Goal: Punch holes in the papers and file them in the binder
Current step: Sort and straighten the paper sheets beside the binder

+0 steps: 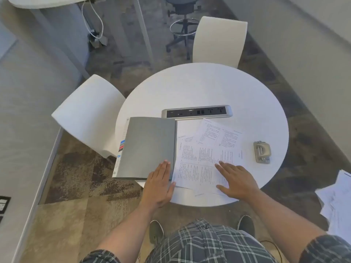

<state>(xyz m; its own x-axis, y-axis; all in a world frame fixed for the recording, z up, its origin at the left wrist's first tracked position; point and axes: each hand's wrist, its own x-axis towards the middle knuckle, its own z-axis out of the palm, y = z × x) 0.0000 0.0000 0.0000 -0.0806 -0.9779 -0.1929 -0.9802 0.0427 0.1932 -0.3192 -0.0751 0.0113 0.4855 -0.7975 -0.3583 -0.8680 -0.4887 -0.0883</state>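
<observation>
Left hand (159, 184) lies flat on the binder (148, 147), right hand (236, 180) flat on the papers (201, 158), neither gripping; the person should square the sheets before reaching for the punch (262, 151) at three o'clock.

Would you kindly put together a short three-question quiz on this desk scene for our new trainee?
1. True or false: the right hand rests flat on the loose printed white papers.
2. Which side of those papers is the grey metal hole punch on? A) the person's left B) the person's right C) on top of them
3. Fill in: the left hand touches the near corner of the grey ____ cover.

Key: 1 true. 2 B; it stands apart from the papers on the round white table. 3 binder.
</observation>
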